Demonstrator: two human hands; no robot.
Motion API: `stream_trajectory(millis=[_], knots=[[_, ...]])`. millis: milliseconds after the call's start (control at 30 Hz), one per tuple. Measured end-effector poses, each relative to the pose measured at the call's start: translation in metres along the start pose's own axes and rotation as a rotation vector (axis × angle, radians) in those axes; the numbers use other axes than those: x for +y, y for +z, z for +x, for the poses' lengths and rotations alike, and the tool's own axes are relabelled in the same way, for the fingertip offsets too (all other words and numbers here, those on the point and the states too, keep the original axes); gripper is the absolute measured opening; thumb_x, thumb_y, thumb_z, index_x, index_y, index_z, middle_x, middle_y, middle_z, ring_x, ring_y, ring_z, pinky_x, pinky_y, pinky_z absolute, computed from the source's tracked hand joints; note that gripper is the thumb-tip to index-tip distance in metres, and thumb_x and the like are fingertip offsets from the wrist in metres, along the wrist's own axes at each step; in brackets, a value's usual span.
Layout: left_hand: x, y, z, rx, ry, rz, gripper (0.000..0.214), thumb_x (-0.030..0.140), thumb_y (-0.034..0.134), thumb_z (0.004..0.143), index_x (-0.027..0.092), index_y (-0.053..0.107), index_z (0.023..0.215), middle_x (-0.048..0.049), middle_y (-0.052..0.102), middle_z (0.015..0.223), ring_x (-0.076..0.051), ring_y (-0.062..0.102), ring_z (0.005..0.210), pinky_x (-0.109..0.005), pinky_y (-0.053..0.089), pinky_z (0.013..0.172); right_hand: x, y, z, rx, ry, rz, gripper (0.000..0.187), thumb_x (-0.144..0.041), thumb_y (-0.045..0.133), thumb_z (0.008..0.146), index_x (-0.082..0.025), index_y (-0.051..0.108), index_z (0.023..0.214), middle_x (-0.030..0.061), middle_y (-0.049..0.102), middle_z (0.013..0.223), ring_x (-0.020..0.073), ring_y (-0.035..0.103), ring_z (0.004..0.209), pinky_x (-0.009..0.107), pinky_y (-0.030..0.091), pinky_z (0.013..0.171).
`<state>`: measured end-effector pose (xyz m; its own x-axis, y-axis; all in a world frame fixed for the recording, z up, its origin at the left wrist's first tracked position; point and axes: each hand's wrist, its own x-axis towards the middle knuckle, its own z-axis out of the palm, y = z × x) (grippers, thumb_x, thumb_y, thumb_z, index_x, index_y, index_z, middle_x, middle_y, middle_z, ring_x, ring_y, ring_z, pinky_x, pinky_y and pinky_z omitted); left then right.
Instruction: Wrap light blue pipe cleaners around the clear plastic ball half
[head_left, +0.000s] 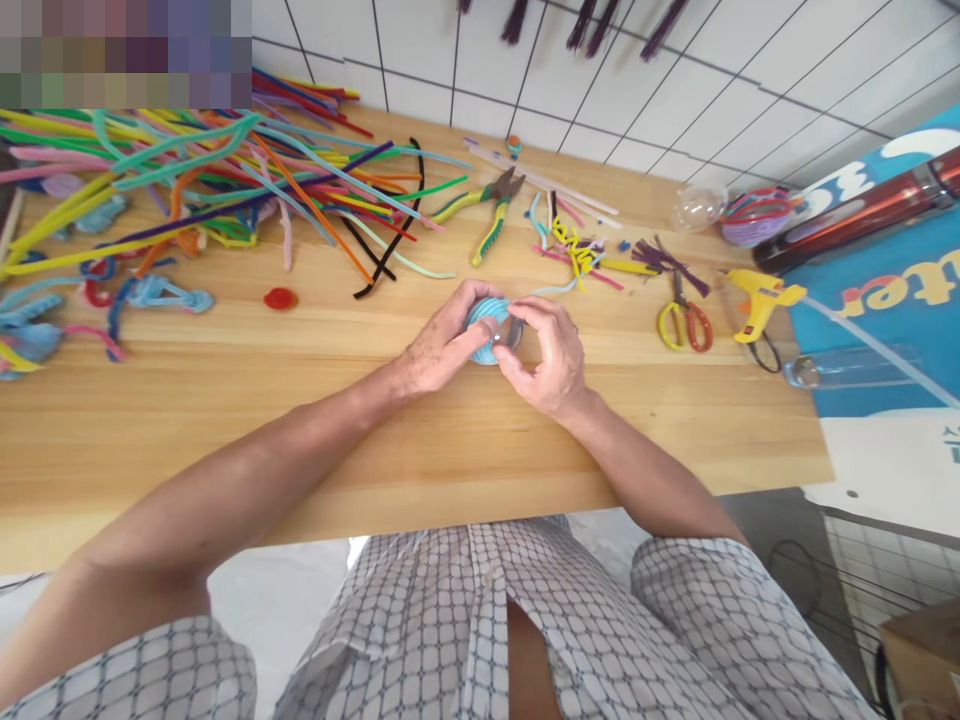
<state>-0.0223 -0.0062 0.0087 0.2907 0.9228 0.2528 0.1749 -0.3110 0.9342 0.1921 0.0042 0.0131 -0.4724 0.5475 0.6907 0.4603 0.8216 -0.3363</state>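
Over the middle of the wooden table I hold a clear ball [491,312] with light blue pipe cleaner coiled round much of it. My left hand [444,345] is closed on its left side, with the thumb lying across the blue coils. From the right, the curved fingers and thumb of my right hand [553,358] grip the bare, see-through part. Parts of the ball are hidden behind my fingers. Beyond my hands lie pliers [491,220] with yellow-green handles, their jaws apart. A small red piece [280,299] lies to the left of my hands.
A heap of colourful pipe cleaners [225,190] covers the back left. Cut scraps [577,250], scissors [684,322] and a yellow glue gun [759,300] lie to the right. Farther right are a clear ball [700,208], a wrapped multicoloured ball [757,216] and a dark red flask [862,207].
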Motion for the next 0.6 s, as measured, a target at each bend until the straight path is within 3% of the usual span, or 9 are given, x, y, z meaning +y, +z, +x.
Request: stream_trajectory(millis=[233,600], knots=[[0.0006,0.0000,-0.0002,0.009,-0.026,-0.022,0.041,0.051,0.049,0.108,0.019,0.057,0.134,-0.0099,0.069,0.128,-0.025,0.066,0.118,-0.040,0.057,0.105,0.0006,-0.0007,-0.0009,-0.042,0.026,-0.068,0.037,-0.041,0.066,0.105,-0.025,0.062,0.138,0.0152,0.075,0.132,0.0346,0.074,0.122,0.060,0.065,0.102],[0.0013,0.0006,0.0000,0.005,-0.003,0.014,0.042,0.051,0.057,0.107,0.019,0.055,0.134,-0.0095,0.069,0.126,-0.024,0.068,0.114,-0.041,0.059,0.106,0.0018,-0.0004,-0.0019,-0.035,0.034,0.006,0.040,-0.036,0.068,0.104,-0.024,0.064,0.141,0.0154,0.074,0.136,0.0343,0.072,0.125,0.059,0.062,0.108]])
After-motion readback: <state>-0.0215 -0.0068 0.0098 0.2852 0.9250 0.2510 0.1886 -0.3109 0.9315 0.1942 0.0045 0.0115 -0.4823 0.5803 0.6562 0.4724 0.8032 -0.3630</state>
